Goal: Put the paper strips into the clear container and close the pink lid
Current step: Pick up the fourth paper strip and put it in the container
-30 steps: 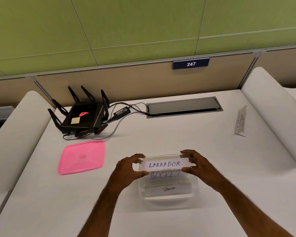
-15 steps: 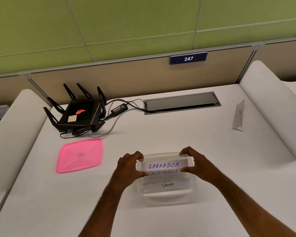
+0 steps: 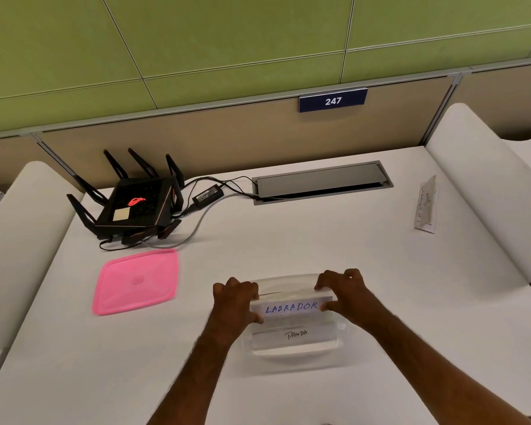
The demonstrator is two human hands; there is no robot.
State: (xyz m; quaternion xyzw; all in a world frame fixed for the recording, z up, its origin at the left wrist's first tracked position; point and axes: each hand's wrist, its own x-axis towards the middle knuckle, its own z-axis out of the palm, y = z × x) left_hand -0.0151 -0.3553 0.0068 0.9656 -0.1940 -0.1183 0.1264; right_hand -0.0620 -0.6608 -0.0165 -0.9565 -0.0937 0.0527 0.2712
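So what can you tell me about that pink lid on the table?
The pink lid is a flat, squarish piece with rounded corners, looks like soft plastic, with a raised rim and a small round mark in its middle. It lies flat on the white table, off the container, to the left of it and just in front of the black router. Nothing touches it; neither hand is on it.

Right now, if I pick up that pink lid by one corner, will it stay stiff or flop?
The pink lid looks thin and flat, so it would probably flex or droop somewhat from one corner. It seems light for its size. Lying flush on the table, its edge may be slippery to lift.
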